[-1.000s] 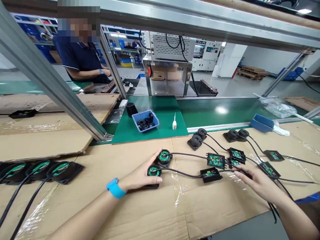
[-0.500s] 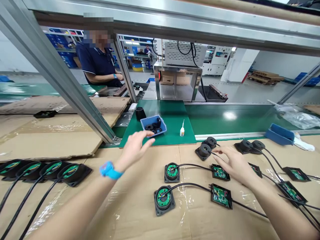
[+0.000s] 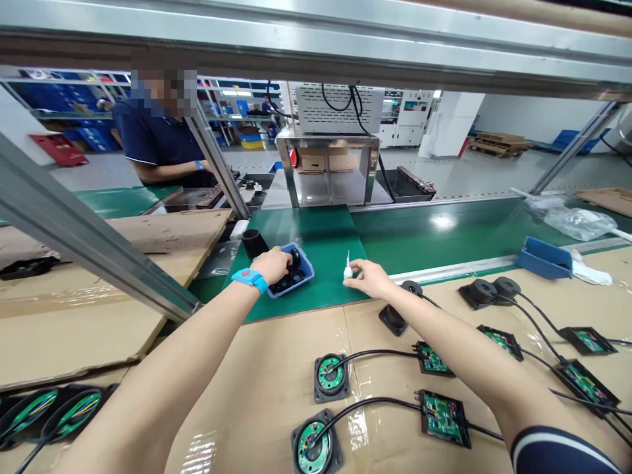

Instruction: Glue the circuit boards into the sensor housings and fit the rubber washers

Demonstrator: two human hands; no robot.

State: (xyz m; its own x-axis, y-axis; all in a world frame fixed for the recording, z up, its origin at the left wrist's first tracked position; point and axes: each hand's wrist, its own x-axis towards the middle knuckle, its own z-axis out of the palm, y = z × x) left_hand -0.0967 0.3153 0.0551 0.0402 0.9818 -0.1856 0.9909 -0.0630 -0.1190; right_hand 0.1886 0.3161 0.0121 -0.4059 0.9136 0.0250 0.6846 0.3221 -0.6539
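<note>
My left hand point(image 3: 274, 264), with a blue band on its wrist, reaches into a small blue bin point(image 3: 307, 279) of black round parts point(image 3: 295, 279). Its fingers are bent down among them, and what they grip is hidden. My right hand point(image 3: 370, 279) pinches a small white bottle with a thin nozzle point(image 3: 347, 272) between thumb and fingers. The bottle stands upright over the green mat point(image 3: 316, 230). Below my right forearm lie black housings with green circuit boards point(image 3: 330, 374), joined by cables to open black boxes with boards point(image 3: 444, 418).
A black cup-shaped part point(image 3: 253, 243) stands left of the bin. Several black housings point(image 3: 478, 293) and a blue tray point(image 3: 544, 259) lie on the right. Metal posts point(image 3: 217, 164) and an overhead beam point(image 3: 316, 46) frame the bench. Across it, a co-worker in a dark shirt point(image 3: 153, 141) works.
My left hand has moved down into the blue bin. My right hand has moved left from the black housings and taken hold of the small bottle. The view has shifted slightly.
</note>
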